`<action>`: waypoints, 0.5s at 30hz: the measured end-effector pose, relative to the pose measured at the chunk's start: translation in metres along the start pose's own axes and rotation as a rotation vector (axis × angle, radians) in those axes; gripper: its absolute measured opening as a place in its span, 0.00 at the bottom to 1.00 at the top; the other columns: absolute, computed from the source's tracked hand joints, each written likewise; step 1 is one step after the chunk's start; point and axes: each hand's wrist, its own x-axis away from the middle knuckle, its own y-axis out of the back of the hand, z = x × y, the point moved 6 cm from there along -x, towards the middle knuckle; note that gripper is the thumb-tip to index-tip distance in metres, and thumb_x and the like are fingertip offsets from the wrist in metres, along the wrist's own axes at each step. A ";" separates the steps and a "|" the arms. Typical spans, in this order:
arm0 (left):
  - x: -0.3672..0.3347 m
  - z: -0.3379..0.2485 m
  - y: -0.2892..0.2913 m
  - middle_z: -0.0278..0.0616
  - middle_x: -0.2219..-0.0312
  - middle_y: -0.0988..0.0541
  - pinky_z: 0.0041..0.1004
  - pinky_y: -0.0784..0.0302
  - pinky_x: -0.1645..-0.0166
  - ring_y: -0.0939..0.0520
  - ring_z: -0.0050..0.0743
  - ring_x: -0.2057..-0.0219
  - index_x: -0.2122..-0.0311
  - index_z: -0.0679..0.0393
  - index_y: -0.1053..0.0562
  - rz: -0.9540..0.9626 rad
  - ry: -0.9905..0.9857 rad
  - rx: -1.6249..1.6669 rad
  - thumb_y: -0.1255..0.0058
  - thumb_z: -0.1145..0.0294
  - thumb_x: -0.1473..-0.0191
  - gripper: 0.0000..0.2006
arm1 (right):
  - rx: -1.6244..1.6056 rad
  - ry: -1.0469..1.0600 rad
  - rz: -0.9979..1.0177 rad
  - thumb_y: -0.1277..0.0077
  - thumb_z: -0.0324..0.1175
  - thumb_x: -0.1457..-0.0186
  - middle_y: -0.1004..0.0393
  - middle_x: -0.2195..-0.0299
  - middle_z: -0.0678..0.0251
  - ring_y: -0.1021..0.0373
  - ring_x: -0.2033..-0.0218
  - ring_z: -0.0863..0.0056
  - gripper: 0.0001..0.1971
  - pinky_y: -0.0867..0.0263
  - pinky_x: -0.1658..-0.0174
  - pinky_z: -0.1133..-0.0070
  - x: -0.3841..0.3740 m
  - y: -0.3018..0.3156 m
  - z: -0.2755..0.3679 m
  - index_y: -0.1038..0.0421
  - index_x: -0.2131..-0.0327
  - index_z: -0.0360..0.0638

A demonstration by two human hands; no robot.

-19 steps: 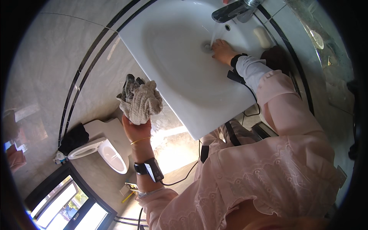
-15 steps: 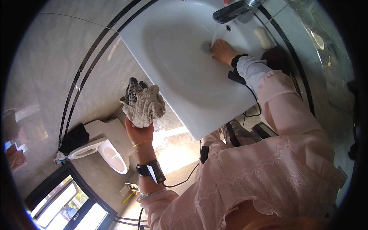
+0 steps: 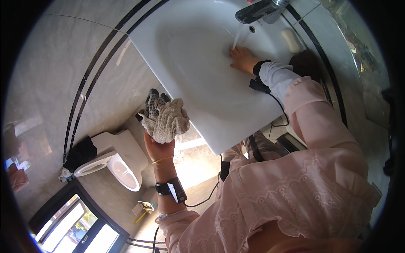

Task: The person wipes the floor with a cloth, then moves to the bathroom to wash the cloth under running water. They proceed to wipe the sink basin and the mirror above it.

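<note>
My left hand (image 3: pixel 160 148) is closed around the underside of a bundle of beige and dark grey knitted socks (image 3: pixel 170 122), held up beside the left edge of the white sink (image 3: pixel 181 84). Most of its fingers are hidden beneath the fabric. Over in the sink, my right hand (image 3: pixel 243 60) has its fingers spread near the bottom of the basin, by the running water. That thin stream falls from a chrome faucet (image 3: pixel 255 12). The hand covers the drain area and holds nothing that I can see.
A bar of soap (image 3: pixel 291 41) lies on the sink's right rim, near a dark brown item (image 3: pixel 305 65). A toilet (image 3: pixel 123 170) with a raised lid stands at the left, with black cloth (image 3: pixel 81 154) on it. Cables hang from both wrist devices. A window (image 3: pixel 74 221) is lower left.
My left hand and the socks have shifted slightly right, toward the sink. My right hand has moved a little down from the drain, its fingers more spread.
</note>
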 end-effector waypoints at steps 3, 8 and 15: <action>0.000 0.000 0.000 0.46 0.51 0.31 0.44 0.35 0.46 0.31 0.45 0.49 0.48 0.59 0.36 0.011 0.008 0.015 0.62 0.57 0.45 0.22 | 0.001 0.014 -0.010 0.55 0.47 0.48 0.53 0.41 0.59 0.54 0.41 0.62 0.31 0.54 0.43 0.63 0.000 0.000 0.000 0.46 0.45 0.37; 0.001 0.000 -0.001 0.46 0.50 0.32 0.44 0.36 0.45 0.32 0.44 0.48 0.47 0.59 0.38 0.008 0.008 -0.001 0.63 0.57 0.44 0.23 | 0.003 0.057 0.188 0.54 0.46 0.48 0.50 0.42 0.59 0.46 0.44 0.60 0.30 0.46 0.46 0.67 -0.001 0.012 0.000 0.44 0.46 0.39; 0.001 0.029 -0.036 0.47 0.54 0.31 0.39 0.29 0.52 0.28 0.41 0.53 0.48 0.61 0.40 0.198 0.193 -0.404 0.57 0.63 0.45 0.21 | -1.319 0.444 0.041 0.49 0.44 0.49 0.50 0.42 0.58 0.46 0.44 0.59 0.33 0.46 0.44 0.69 0.078 0.146 0.099 0.49 0.43 0.47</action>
